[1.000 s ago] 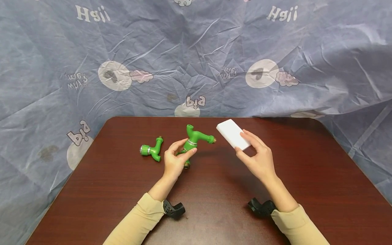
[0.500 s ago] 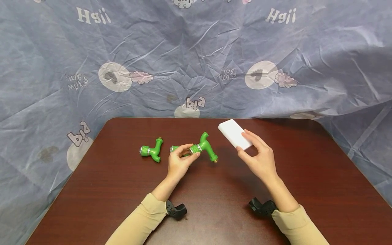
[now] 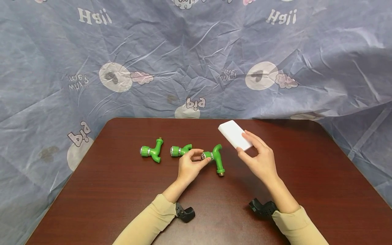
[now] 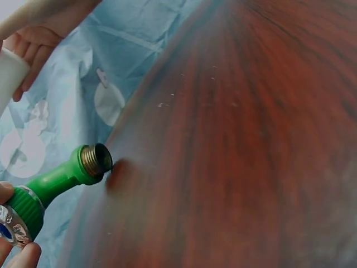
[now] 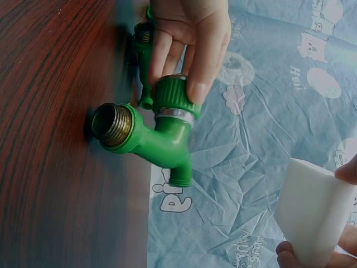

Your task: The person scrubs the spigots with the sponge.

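My left hand [image 3: 190, 167] pinches the ribbed knob of a green faucet [image 3: 216, 159] between thumb and fingers, low over the table. In the right wrist view, this faucet [image 5: 164, 139] shows a silver collar, a brass threaded inlet and a short spout. The left wrist view catches the inlet end of the faucet [image 4: 58, 177], pointing out over the wood. To the right, my right hand [image 3: 261, 159] holds up a white rectangular sponge [image 3: 234, 134] by its edges; its corner [image 5: 312, 209] also appears in the right wrist view.
Two similar green faucets lie left of the held one: one at the far left [image 3: 155, 151], another in the middle [image 3: 183, 149], partly behind my left hand. The dark red-brown table [image 3: 275, 136] ends at a printed grey-blue cloth [image 3: 196, 68].
My left hand has turned the faucet so its inlet points toward me, and has carried it rightward and lower. The middle faucet shows more now. My right hand with the sponge hardly moved.
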{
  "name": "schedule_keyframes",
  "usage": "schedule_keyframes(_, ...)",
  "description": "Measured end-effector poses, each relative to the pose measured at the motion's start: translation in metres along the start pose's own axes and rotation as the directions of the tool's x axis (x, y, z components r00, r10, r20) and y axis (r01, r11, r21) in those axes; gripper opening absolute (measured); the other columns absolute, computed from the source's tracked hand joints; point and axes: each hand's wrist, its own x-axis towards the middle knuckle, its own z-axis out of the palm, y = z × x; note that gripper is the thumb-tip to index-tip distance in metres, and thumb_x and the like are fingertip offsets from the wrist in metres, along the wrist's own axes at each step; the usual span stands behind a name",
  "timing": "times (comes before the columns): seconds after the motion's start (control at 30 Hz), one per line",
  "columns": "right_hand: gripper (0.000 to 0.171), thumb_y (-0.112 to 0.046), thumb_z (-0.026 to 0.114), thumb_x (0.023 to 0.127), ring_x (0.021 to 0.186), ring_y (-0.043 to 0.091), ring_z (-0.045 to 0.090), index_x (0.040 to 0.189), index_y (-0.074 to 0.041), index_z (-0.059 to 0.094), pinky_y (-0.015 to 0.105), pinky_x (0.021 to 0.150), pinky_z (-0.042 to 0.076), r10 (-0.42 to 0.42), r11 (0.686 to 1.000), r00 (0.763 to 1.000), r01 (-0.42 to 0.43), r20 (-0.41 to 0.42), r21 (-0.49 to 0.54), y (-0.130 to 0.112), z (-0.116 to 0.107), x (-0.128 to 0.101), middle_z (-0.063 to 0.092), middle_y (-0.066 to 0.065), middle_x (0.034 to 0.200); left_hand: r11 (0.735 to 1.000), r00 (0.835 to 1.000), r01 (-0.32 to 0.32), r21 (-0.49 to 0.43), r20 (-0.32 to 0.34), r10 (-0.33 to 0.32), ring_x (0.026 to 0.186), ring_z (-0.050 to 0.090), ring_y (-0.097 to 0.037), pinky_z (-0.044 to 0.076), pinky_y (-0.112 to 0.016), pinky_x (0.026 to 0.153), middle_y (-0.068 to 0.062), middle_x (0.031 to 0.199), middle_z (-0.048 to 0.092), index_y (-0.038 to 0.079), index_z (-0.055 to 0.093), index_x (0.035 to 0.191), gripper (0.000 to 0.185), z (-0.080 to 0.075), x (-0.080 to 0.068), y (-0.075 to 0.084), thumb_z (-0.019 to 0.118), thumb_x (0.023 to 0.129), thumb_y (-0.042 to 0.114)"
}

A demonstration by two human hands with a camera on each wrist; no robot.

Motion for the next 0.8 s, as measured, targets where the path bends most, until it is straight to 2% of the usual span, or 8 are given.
schedule_keyframes(0.13, 0.042, -0.010, 0.076, 0.073, 0.106, 0.023, 0.059, 0.114, -0.008, 0.068, 0.009, 0.080, 0.039, 0.002, 1.000, 1.000, -0.002, 0.009, -0.004, -0.001, 0.000, 0.000, 0.062, 0.004, 0.121, 0.996, 1.000, -0.010, 0.086, 0.006, 0.010, 0.080, 0.069, -0.019, 0.054, -0.025, 0.065, -0.004, 0.092, 0.071, 0.007, 0.069, 0.101, 0.034, 0.001, -0.002, 0.000, 0.081, 0.073, 0.024)
schedule_keyframes(0.23, 0.042, -0.011, 0.076, 0.072, 0.106, 0.024, 0.060, 0.114, -0.008, 0.068, 0.009, 0.080, 0.039, 0.000, 1.000, 1.000, 0.000, 0.011, -0.009, -0.001, 0.000, 0.000, 0.062, 0.003, 0.121, 0.994, 0.999, -0.016, 0.106, 0.029, 0.013, 0.082, 0.069, -0.019, 0.055, -0.028, 0.068, -0.004, 0.093, 0.071, 0.008, 0.070, 0.102, 0.033, 0.000, -0.002, 0.001, 0.080, 0.075, 0.025)
schedule_keyframes(0.37, 0.042, -0.011, 0.076, 0.072, 0.106, 0.024, 0.060, 0.114, -0.008, 0.068, 0.009, 0.080, 0.038, -0.001, 1.000, 1.000, 0.001, 0.012, -0.016, 0.000, 0.001, -0.001, 0.062, 0.004, 0.121, 0.997, 0.993, -0.031, 0.065, 0.116, 0.023, 0.089, 0.068, -0.019, 0.055, -0.030, 0.076, -0.007, 0.099, 0.070, 0.006, 0.067, 0.110, 0.036, 0.000, -0.001, 0.001, 0.076, 0.080, 0.023)
schedule_keyframes(0.53, 0.042, -0.011, 0.076, 0.073, 0.106, 0.024, 0.060, 0.114, -0.008, 0.068, 0.009, 0.080, 0.038, 0.004, 1.000, 1.000, -0.003, 0.015, -0.019, 0.000, 0.001, -0.001, 0.062, 0.005, 0.121, 0.999, 0.975, -0.014, -0.036, 0.223, 0.022, 0.102, 0.064, -0.024, 0.053, -0.030, 0.081, -0.015, 0.112, 0.066, -0.003, 0.059, 0.123, 0.046, -0.002, -0.001, 0.001, 0.071, 0.085, 0.019)
schedule_keyframes(0.7, 0.042, -0.012, 0.076, 0.073, 0.106, 0.024, 0.059, 0.114, -0.008, 0.068, 0.010, 0.079, 0.038, 0.016, 1.000, 1.000, -0.016, 0.023, -0.018, -0.001, 0.001, -0.001, 0.062, 0.004, 0.121, 0.999, 0.967, 0.001, -0.046, 0.256, 0.011, 0.107, 0.060, -0.032, 0.051, -0.039, 0.085, -0.021, 0.119, 0.060, -0.004, 0.055, 0.126, 0.046, -0.006, 0.000, 0.005, 0.069, 0.086, 0.013)
schedule_keyframes(0.8, 0.042, -0.011, 0.076, 0.072, 0.107, 0.022, 0.059, 0.114, -0.008, 0.068, 0.010, 0.080, 0.038, 0.026, 1.000, 0.999, -0.025, 0.029, -0.013, -0.001, 0.001, 0.000, 0.062, 0.003, 0.122, 0.998, 0.968, -0.008, -0.057, 0.249, 0.022, 0.108, 0.057, -0.039, 0.049, -0.047, 0.087, -0.026, 0.118, 0.059, -0.008, 0.055, 0.123, 0.042, -0.012, -0.001, 0.021, 0.068, 0.085, 0.006)
